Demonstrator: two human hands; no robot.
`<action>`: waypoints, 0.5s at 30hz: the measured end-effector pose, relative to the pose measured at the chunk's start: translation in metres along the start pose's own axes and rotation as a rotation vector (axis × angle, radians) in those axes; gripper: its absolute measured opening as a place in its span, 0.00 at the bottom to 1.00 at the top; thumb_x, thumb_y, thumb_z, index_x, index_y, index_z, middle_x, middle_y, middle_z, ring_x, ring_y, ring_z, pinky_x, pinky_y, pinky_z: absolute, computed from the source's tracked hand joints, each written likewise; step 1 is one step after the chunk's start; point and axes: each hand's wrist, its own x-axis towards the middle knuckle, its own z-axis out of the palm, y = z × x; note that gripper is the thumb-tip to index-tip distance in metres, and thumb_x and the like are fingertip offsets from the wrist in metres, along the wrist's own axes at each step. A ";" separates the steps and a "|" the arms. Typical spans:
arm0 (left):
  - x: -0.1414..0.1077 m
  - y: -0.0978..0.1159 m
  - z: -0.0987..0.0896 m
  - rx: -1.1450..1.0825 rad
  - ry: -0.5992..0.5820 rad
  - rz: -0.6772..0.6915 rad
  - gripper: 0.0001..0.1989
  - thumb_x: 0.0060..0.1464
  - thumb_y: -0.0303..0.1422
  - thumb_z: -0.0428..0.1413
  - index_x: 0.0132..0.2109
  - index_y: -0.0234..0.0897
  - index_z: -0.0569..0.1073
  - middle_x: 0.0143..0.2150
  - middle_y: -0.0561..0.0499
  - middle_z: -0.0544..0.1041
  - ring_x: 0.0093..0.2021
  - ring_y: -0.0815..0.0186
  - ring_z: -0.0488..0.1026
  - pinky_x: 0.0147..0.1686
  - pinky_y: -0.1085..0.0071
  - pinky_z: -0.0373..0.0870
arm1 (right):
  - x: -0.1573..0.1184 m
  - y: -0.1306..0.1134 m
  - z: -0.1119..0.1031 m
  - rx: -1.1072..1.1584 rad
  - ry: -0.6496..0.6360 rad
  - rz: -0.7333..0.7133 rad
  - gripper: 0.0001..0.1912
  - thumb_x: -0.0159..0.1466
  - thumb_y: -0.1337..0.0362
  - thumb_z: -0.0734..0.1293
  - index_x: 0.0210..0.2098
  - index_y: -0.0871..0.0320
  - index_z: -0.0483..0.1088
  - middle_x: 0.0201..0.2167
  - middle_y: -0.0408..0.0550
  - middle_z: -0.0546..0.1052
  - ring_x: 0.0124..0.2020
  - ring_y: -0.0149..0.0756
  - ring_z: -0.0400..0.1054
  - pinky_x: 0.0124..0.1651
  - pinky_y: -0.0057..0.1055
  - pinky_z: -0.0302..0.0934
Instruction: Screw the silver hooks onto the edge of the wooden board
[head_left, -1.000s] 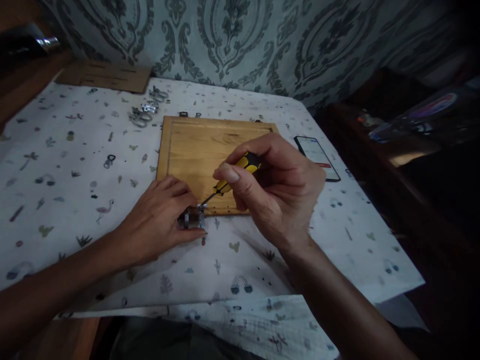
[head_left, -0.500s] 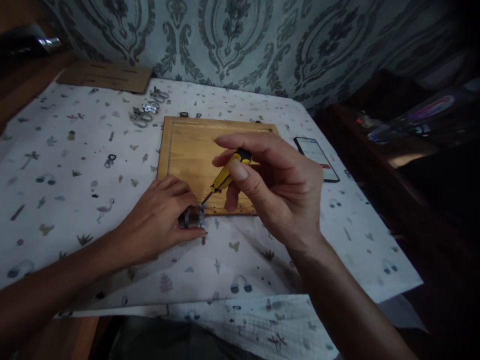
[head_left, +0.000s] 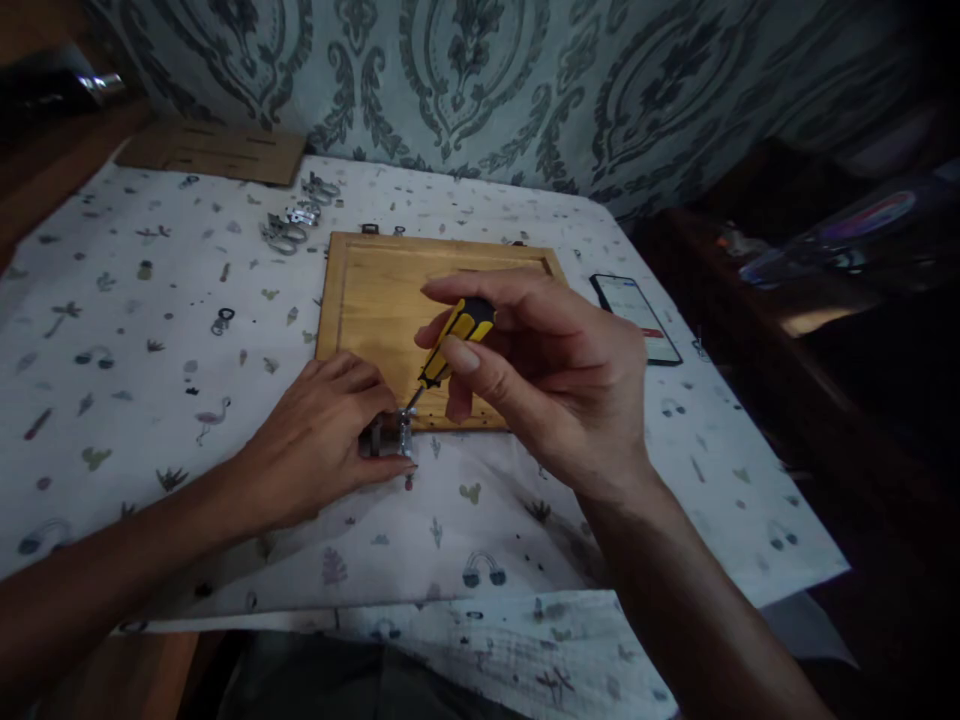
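Right hand: the right hand [head_left: 574,375] has the screwdriver [head_left: 455,345] in a light pinch, thumb against one side of the handle and a finger behind it. The forefinger, curled at the handle one second ago, is now stretched out above it.
Screwdriver: its handle stands steeper and further left than in the earliest frame, while the tip stays down at the hinge. Ridged yellow and black grip, thin metal shaft.
Left hand: the left hand [head_left: 319,430] has kept its place, thumb and forefinger nearly closed around the metal hinge [head_left: 405,432], bracing it from both sides.
Hinge: shiny, at the near edge of the panel close to its left corner, partly hidden by the fingers; whether the tip sits in a screw slot is too small to tell.
Wooden panel: the wooden panel [head_left: 379,290] lies flat, honey-coloured, grained, with a raised frame around a recessed centre and small dark holes along the near edge.
Spare hinges: a loose cluster of spare hinges [head_left: 285,235], grey metal with rounded loops, beyond the panel's far left corner.
Tablecloth: the tablecloth [head_left: 150,400] is white fabric printed with flamingos, palms and rainbows, slightly creased near the hands.
Edges: flat brown cardboard [head_left: 206,155] at the far left; a lit smartphone [head_left: 637,315] right of the panel; damask-patterned wallpaper [head_left: 469,70] behind.
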 end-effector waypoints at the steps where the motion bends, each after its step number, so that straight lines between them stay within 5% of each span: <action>1: 0.000 0.000 0.000 -0.003 -0.004 -0.001 0.18 0.51 0.47 0.60 0.41 0.38 0.76 0.42 0.46 0.73 0.47 0.54 0.65 0.47 0.55 0.64 | 0.000 0.000 0.001 0.004 0.028 -0.011 0.12 0.61 0.57 0.71 0.44 0.49 0.73 0.37 0.43 0.77 0.24 0.30 0.71 0.22 0.27 0.69; 8: 0.000 -0.001 0.002 0.000 -0.002 -0.007 0.18 0.50 0.47 0.61 0.39 0.37 0.75 0.39 0.47 0.72 0.45 0.55 0.65 0.45 0.58 0.63 | -0.008 -0.002 0.003 -0.056 0.255 -0.036 0.10 0.59 0.56 0.72 0.39 0.49 0.73 0.37 0.43 0.77 0.24 0.31 0.71 0.19 0.27 0.66; 15: 0.002 0.001 -0.002 -0.008 -0.046 -0.028 0.19 0.50 0.49 0.60 0.38 0.37 0.74 0.40 0.47 0.73 0.46 0.53 0.65 0.44 0.57 0.63 | -0.017 0.001 -0.002 -0.022 0.241 -0.026 0.12 0.59 0.63 0.72 0.42 0.44 0.74 0.37 0.41 0.77 0.23 0.31 0.71 0.18 0.28 0.64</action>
